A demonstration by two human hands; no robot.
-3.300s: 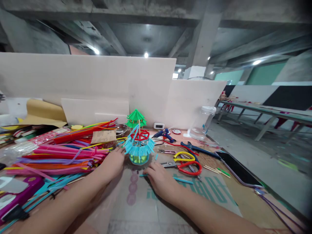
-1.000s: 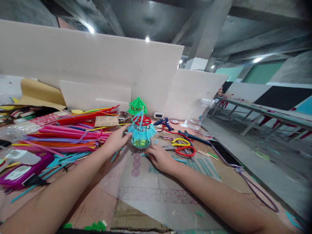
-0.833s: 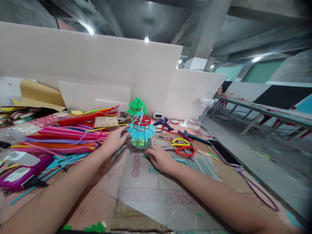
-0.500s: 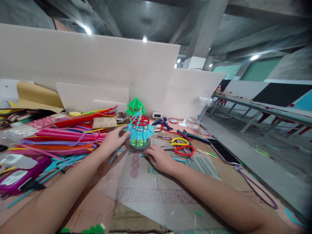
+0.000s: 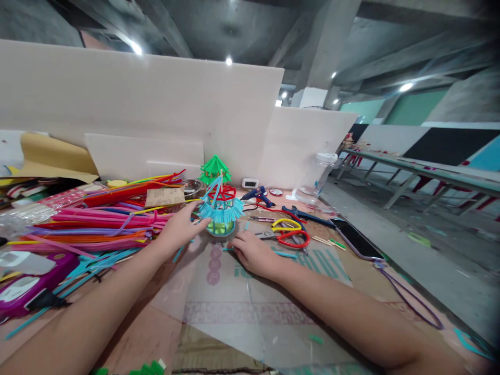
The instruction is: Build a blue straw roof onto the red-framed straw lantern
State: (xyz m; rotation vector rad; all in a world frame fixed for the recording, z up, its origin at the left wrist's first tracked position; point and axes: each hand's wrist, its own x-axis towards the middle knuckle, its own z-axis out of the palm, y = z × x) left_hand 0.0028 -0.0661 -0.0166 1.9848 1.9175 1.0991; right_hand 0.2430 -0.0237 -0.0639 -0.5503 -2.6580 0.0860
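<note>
Blue-fringed straw pavilion (image 5: 220, 212) stands on the cardboard-covered surface (image 5: 250, 307), unmoved over the last second. Left hand (image 5: 180, 229) keeps open fingers against its fringe; right hand (image 5: 250, 252) stays flat, empty, beside the base. Steadying continues; scissors (image 5: 291, 235) lie untouched.

Both forearms bare, extended forward, converging toward centre. Left hand (image 5: 177, 232) raised slightly, fingers spread and extended, thumb up, nothing gripped. Right hand (image 5: 252, 253) lower, palm down, fingers loosely curled, flat on surface, nothing gripped.
</note>
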